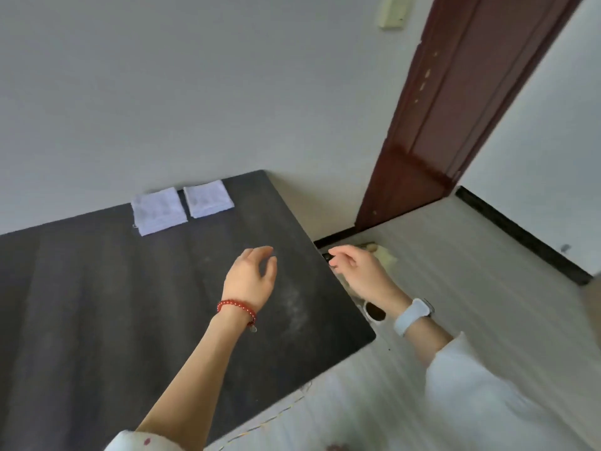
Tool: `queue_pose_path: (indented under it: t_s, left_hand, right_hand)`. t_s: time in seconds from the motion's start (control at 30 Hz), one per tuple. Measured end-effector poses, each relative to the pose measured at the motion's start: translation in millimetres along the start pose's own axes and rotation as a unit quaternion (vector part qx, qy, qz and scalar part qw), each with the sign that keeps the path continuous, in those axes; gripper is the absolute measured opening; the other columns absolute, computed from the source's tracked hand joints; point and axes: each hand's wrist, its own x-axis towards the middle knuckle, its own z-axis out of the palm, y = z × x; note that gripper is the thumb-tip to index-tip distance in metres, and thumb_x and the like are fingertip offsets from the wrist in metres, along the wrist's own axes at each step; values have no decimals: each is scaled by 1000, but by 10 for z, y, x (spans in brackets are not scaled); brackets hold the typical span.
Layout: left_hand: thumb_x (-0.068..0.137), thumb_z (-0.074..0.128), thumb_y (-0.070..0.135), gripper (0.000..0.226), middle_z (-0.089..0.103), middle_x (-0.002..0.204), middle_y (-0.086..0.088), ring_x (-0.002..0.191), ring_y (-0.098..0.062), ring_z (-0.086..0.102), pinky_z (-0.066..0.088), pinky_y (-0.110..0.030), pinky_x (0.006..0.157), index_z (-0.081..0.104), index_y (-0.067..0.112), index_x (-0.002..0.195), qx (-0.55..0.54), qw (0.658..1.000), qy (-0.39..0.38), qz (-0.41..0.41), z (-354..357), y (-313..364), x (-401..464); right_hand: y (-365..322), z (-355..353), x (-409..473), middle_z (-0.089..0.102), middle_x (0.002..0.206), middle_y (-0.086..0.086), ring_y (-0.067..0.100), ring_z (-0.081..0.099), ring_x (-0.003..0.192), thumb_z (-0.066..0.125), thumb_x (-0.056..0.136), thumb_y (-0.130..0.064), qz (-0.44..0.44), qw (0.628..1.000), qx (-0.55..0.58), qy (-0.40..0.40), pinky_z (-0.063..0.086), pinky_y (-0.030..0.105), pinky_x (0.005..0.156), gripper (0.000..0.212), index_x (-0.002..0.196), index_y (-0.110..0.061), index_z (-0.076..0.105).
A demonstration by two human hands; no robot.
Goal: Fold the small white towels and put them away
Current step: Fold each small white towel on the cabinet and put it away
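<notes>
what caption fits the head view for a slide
Two folded white towels lie side by side at the dark table's far edge while the left hand and right hand hover empty.

a plain room in a home, by the look of it. a dark desk [97, 304] stands against a bare white wall [162, 92], ahead of the fingers [260, 255]. to the right of the fingers a dark red wooden door [455, 109] stands open at the corner, with a black skirting [520, 236] along the foot of the next wall. pale striped flooring [471, 271] lies below and right of the fingers. a cream wall box [393, 11] sits high beside the door.
</notes>
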Motion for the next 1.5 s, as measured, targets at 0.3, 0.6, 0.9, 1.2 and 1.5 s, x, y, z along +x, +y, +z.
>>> queue_pose_path:
  t_s: [0.3, 0.6, 0.9, 1.2, 1.5]
  left_hand:
    - [91, 53, 19, 30, 58, 122, -12, 111, -27, 55, 38, -25, 91, 60, 7, 118, -6, 952, -236, 193, 2076, 1997, -691]
    - [93, 49, 24, 30, 58, 121, -4, 106, -17, 56, 38, -20, 87, 58, 13, 120, -79, 845, -383, 366, 4622, 4864, -2416]
    - [94, 46, 25, 31, 56, 121, -2, 107, -15, 54, 42, -23, 86, 55, 14, 122, -66, 730, -468, 493, 6363, 6936, -3748]
    - [93, 47, 23, 28, 59, 115, -1, 103, -14, 55, 43, -25, 89, 59, 15, 116, -65, 715, -494, 490, 8486, 8653, -3892]
    - [92, 48, 22, 26, 62, 114, -1, 101, -17, 58, 46, -31, 91, 61, 15, 113, -9, 723, -526, 447, 10512, 10078, -4145]
  right_hand:
    - [1846, -1889, -1937, 64, 103, 6, 23, 61, 95, 44, 95, -10, 173, 960, 7, 218, 45, 27, 87, 25, 113, -5, 60]
    - [3611, -4073, -4149, 65, 103, 4, 21, 63, 91, 43, 95, -15, 320, 863, 17, 391, 49, 32, 87, 25, 112, -10, 61]
    - [4986, -5789, -5465, 61, 90, -2, 10, 58, 82, 42, 94, -10, 381, 773, 33, 506, 42, 19, 73, 25, 110, -9, 62]
    - [6681, -7762, -5614, 66, 94, 9, 13, 58, 79, 42, 93, -5, 396, 748, 22, 532, 39, 0, 62, 25, 106, -4, 63]
    - [8196, -9506, -5809, 64, 86, 3, 7, 58, 74, 42, 92, -3, 423, 727, 63, 537, 44, 6, 62, 25, 106, -5, 63]
